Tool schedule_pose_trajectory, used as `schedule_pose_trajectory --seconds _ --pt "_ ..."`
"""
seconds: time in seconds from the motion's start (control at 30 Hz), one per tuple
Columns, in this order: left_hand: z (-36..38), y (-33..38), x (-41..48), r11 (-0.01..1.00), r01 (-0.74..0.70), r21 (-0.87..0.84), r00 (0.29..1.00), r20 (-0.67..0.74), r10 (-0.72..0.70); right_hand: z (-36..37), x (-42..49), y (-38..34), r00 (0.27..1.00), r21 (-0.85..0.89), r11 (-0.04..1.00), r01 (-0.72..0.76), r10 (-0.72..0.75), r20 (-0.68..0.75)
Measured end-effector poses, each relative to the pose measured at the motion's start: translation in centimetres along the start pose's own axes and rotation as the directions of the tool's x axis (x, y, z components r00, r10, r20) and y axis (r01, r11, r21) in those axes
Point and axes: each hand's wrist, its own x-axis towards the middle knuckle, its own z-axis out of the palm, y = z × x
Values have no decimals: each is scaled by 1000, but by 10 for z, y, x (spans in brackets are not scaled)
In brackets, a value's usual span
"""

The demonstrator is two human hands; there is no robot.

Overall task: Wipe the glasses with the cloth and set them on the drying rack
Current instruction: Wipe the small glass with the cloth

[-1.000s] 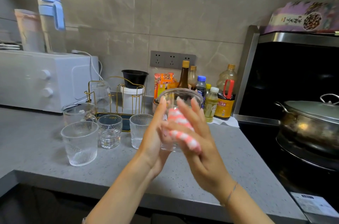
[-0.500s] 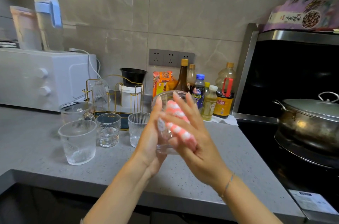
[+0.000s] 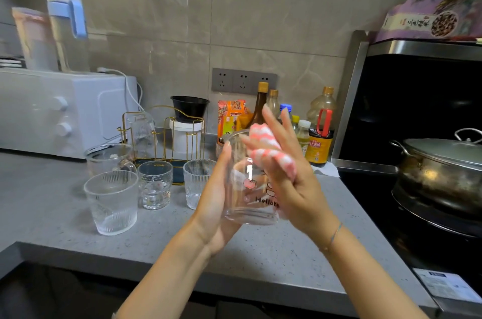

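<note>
I hold a clear glass point(image 3: 250, 193) with a printed cartoon and lettering upright above the grey counter point(image 3: 273, 261). My left hand point(image 3: 214, 204) grips its left side, thumb up along the wall. My right hand point(image 3: 294, 193) holds a pink-and-white striped cloth point(image 3: 271, 154) against the glass's upper right side, fingers stretched upward past the rim. The gold wire drying rack point(image 3: 167, 123) stands behind, with one ribbed glass point(image 3: 140, 130) on it. Several more glasses stand in front of the rack, among them a wide ribbed one point(image 3: 110, 201) and a narrow ribbed one point(image 3: 197, 183).
A white toaster oven point(image 3: 52, 112) sits at the back left with jugs on top. A black bowl point(image 3: 189, 110) rests on a white jar behind the rack. Sauce bottles point(image 3: 318, 133) line the wall. A lidded steel pot point(image 3: 443, 170) sits on the stove at right.
The glass has turned so its printed side faces me. My right hand has slid the cloth up toward the rim. The glasses on the counter have not moved.
</note>
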Motion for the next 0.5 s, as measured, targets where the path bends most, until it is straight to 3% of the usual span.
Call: schedule_pose_trajectory --seconds 0.2,0.5 --pt "2 4 -4 1000 21 -15 999 46 -21 5 -3 1 1000 -38 999 3 -3 -7" --pt "1 5 0 990 -38 -136 996 -82 27 25 -35 -1 990 -74 992 98 -89 113"
